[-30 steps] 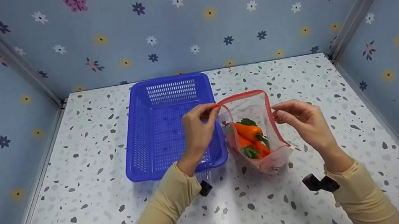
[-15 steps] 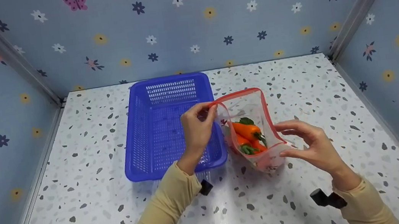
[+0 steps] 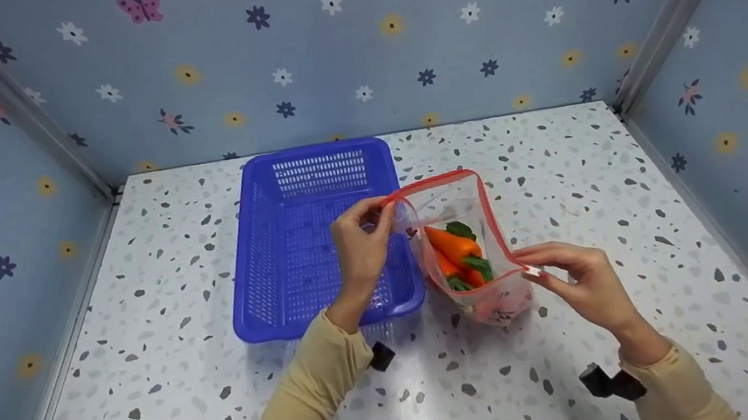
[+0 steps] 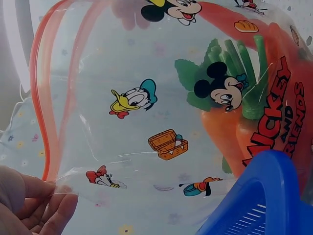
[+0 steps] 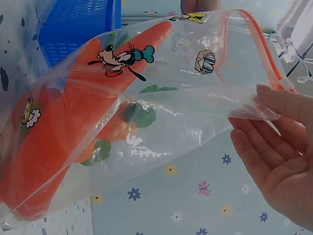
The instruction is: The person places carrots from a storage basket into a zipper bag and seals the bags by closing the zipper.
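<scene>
A clear zip bag [image 3: 499,305] with a red zip rim stands open at the top, right of a blue basket. Inside it lie several orange carrots [image 3: 455,246] with green leafy tops. My left hand [image 3: 359,248] pinches the rim's left corner between thumb and fingers. At the near right corner, my right hand [image 3: 589,283] pinches the rim by the zip end. Cartoon prints cover the bag's film [image 4: 132,122] in the left wrist view. The right wrist view shows thumb and fingertips of the right hand [image 5: 288,152] on the bag's edge.
The blue plastic basket [image 3: 243,256] with perforated walls stands close beside the bag, partly under my left arm. Both sit on a speckled white table [image 3: 169,353]. Flower-patterned walls [image 3: 352,46] enclose the back and sides.
My right hand has moved down along the rim from its right side to the near right corner and now pinches it. The left hand and the bag have shifted slightly left.
</scene>
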Tool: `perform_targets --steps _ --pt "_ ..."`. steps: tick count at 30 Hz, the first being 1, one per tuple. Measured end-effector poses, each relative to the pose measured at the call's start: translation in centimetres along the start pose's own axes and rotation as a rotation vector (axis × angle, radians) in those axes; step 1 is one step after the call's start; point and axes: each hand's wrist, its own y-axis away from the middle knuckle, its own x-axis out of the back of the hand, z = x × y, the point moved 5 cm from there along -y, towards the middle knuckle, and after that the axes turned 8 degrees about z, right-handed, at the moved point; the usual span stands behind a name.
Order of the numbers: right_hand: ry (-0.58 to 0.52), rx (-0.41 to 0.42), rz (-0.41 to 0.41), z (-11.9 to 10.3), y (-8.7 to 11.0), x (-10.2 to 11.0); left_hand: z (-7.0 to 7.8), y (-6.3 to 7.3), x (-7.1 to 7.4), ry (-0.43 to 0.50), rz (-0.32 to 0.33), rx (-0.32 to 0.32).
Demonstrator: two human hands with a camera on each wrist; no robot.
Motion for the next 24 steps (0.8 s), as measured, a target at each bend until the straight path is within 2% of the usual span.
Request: perform_targets --steps 4,8,14,19,24 --pt "-0.013 0.008 0.068 0.6 0.4 0.5 -0.3 -0.1 0.4 -0.005 0.019 -0.008" --pt "-0.005 0.009 0.171 1.1 0.6 1.3 -0.6 -0.3 0.8 0.007 0.045 -0.018" --pt "0.134 0.027 0.357 1.0 0.4 2.3 -1.0 -0.6 1.4 0.041 0.069 -0.008" --pt "0.040 0.066 0.438 0.4 -0.5 2.3 -0.9 -1.0 1.7 0.051 0.071 -0.013" --pt "0.001 0.060 0.514 0.1 -1.5 2.1 0.1 -1.0 1.8 0.055 0.068 -0.065"
